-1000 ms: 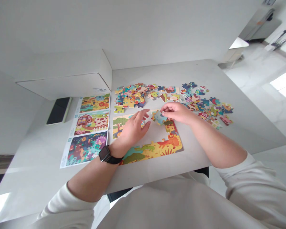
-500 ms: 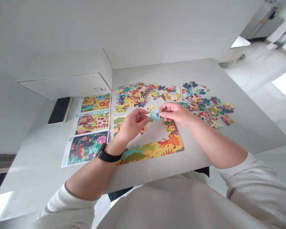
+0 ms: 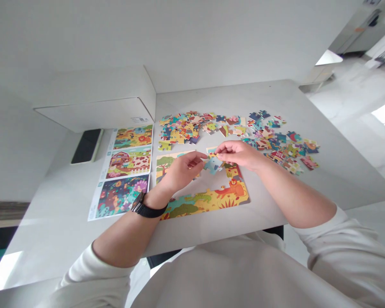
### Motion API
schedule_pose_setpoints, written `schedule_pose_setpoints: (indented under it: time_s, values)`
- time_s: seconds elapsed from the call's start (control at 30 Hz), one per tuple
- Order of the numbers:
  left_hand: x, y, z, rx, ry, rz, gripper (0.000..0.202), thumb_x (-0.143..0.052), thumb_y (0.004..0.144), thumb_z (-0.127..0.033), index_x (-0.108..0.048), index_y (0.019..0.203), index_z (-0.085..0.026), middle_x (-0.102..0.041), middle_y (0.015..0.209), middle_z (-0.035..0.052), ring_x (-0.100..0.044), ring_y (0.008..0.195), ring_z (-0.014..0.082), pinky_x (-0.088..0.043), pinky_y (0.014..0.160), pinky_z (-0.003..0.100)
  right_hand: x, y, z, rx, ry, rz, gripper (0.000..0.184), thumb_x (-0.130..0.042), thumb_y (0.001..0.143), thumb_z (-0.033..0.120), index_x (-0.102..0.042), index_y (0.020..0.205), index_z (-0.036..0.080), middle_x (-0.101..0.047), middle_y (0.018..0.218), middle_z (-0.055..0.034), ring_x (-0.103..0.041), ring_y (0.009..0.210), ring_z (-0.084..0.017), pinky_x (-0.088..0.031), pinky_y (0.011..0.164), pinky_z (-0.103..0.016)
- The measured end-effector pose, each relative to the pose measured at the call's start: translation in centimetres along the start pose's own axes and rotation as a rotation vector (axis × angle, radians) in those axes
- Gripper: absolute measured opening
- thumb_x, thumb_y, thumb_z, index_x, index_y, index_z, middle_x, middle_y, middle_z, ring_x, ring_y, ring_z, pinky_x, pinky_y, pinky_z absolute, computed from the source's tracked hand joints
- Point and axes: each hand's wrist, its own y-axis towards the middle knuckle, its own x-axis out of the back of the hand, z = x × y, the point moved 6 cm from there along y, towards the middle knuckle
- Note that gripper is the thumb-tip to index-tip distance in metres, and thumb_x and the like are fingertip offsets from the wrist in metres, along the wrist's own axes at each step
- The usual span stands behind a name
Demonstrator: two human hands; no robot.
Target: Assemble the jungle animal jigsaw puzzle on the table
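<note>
- Right hand (image 3: 240, 154) pinches blue puzzle piece (image 3: 213, 164) by its top edge.
- Left hand (image 3: 179, 169), fingers closed, grips the piece's left edge.
- Piece held just above half-built puzzle (image 3: 211, 197) on worktop (image 3: 308, 98).
- Loose pieces (image 3: 192, 126) behind; reference sheet (image 3: 126, 171) on the left.

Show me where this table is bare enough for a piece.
Bare: the table right of the loose pieces, the strip behind them, the near-left corner below the picture sheet. Crowded: mid-table, where left hand and right hand hold a piece.

Blue-grey puzzle piece (image 3: 213, 164); orange-yellow-green puzzle border (image 3: 208, 199); black watch (image 3: 144, 208).
</note>
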Motion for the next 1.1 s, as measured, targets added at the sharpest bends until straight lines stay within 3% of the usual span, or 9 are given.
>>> schedule_pose_setpoints:
  time_s: [0.2,0.4,0.5,0.7,0.9,1.1]
  values:
    - [0.2,-0.5,-0.9,0.012,-0.013,0.034,0.037,-0.074,0.096,-0.048,-0.078,0.12,-0.021,-0.082,0.099,0.0071,-0.074,0.083,0.0193,-0.06,0.074,0.031,0.1,0.1,0.0,0.019,-0.052,-0.001,0.033,-0.084,0.088,0.049,-0.081,0.106,0.022,-0.074,0.086,-0.0028,-0.061,0.07,-0.015,-0.048,0.059,-0.028]
    - [0.5,-0.8,-1.2,0.015,-0.005,0.049,0.038,-0.075,0.094,-0.044,-0.076,0.124,-0.022,-0.08,0.092,0.0054,-0.074,0.081,0.0191,-0.062,0.075,0.032,-0.1,0.0,-0.1,-0.006,-0.042,0.01,0.035,-0.084,0.088,0.05,-0.082,0.109,0.022,-0.076,0.087,-0.0037,-0.064,0.07,-0.015,-0.049,0.061,-0.028]
    - [1.8,-0.8,-1.4,0.004,0.063,0.034,0.032,-0.072,0.095,-0.044,-0.08,0.118,-0.022,-0.079,0.091,0.0048,-0.073,0.081,0.0184,-0.06,0.077,0.03,0.2,-0.1,-0.1,-0.011,-0.047,-0.004,0.033,-0.08,0.092,0.05,-0.082,0.11,0.022,-0.078,0.089,-0.0046,-0.064,0.071,-0.015,-0.048,0.062,-0.028]
    - [5.6,-1.1,-1.2,0.08,0.226,-0.041,0.033,-0.068,0.095,-0.046,-0.081,0.116,-0.023,-0.078,0.084,0.0026,-0.069,0.072,0.0177,-0.052,0.064,0.027,1.1,-0.2,-0.4,-0.02,-0.079,-0.069,0.032,-0.075,0.094,0.052,-0.081,0.107,0.023,-0.079,0.093,-0.0054,-0.063,0.072,-0.016,-0.049,0.063,-0.028]
    - [6.7,-1.2,-0.8,0.072,0.381,0.051,0.03,-0.058,0.095,-0.035,-0.084,0.11,-0.027,-0.078,0.08,0.0001,-0.064,0.063,0.0157,-0.048,0.061,0.026,1.3,-0.1,-0.5,-0.02,-0.201,-0.079,0.035,-0.074,0.093,0.056,-0.081,0.106,0.024,-0.079,0.09,-0.0052,-0.067,0.074,-0.019,-0.053,0.067,-0.032]
    - [6.9,-2.8,-0.9,-0.048,0.435,0.212,0.032,-0.056,0.093,-0.025,-0.084,0.108,-0.031,-0.084,0.107,0.0008,-0.076,0.091,0.02,-0.056,0.079,0.027,1.4,0.0,-0.6,0.001,-0.261,-0.095,0.033,-0.071,0.095,0.055,-0.08,0.107,0.025,-0.08,0.093,-0.0054,-0.071,0.079,-0.022,-0.055,0.071,-0.035]
